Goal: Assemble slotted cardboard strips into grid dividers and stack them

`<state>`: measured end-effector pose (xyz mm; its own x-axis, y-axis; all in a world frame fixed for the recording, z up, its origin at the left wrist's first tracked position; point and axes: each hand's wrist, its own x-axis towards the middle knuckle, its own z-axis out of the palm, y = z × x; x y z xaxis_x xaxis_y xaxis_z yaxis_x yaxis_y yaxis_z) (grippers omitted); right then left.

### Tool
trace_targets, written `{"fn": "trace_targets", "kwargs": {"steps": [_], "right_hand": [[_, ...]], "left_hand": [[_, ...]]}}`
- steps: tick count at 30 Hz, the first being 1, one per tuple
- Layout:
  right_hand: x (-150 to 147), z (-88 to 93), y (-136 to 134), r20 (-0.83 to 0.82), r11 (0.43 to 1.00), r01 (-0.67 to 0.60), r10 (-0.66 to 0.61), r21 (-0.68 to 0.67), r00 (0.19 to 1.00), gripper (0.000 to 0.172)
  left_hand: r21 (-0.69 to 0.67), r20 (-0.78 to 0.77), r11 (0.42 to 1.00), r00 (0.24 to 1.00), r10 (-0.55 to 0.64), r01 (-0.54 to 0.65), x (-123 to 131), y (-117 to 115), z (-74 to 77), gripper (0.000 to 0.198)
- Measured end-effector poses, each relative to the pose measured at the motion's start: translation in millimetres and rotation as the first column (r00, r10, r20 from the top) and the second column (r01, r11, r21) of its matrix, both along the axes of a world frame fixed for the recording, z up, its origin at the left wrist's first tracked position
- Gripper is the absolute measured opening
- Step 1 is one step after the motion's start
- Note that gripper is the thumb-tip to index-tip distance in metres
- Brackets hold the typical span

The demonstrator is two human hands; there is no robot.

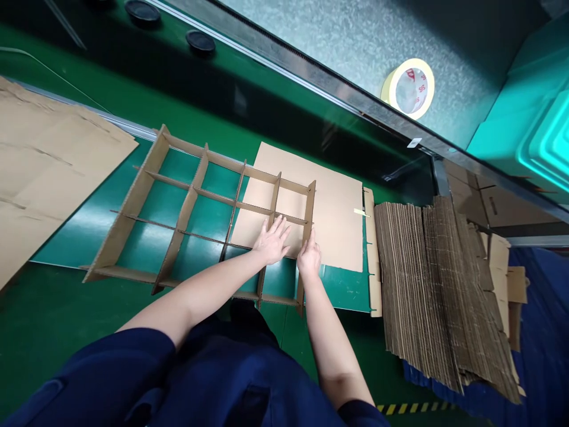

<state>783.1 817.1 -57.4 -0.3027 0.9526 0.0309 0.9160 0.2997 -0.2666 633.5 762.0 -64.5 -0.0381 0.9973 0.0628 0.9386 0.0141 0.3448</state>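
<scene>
A cardboard divider grid (191,204) of interlocked strips stands on the green work surface, with several open cells. My left hand (271,242) lies across the grid's right part, fingers spread and palm down. At the right end strip (309,210) is my right hand (309,256), its index finger stretched along the strip and the other fingers curled round it; the thumb is partly hidden. Under the grid's right side lies a flat cardboard sheet (340,222). Beyond the sheet, a slotted cardboard strip (372,255) lies flat near the table's right edge.
A thick stack of cardboard strips (427,284) stands to the right. Flat cardboard sheets (48,172) are piled at left. Above runs a metal shelf (311,29) bearing a tape roll (427,89) and a teal bin (533,118). Black round discs (200,41) sit at the back.
</scene>
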Motion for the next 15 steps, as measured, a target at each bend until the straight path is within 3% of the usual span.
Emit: {"fn": "trace_targets", "kwargs": {"steps": [7, 11, 15], "right_hand": [[-4, -6.8, 5, 0.079, 0.991, 0.046, -0.037, -0.129, 0.996, 0.052], [-4, -6.2, 4, 0.065, 0.989, 0.066, -0.058, -0.133, 0.996, 0.051], [-1, -5.9, 8, 0.057, 0.989, 0.055, -0.048, -0.136, 0.997, 0.054]], "left_hand": [[0.064, -0.050, 0.998, 0.999, 0.002, 0.001, -4, 6, 10.1, 0.059], [0.126, -0.052, 0.992, 0.999, 0.008, -0.001, -9, 34, 17.9, 0.057], [0.018, -0.041, 0.998, 0.997, -0.063, 0.064, -9, 63, 12.0, 0.058]]}}
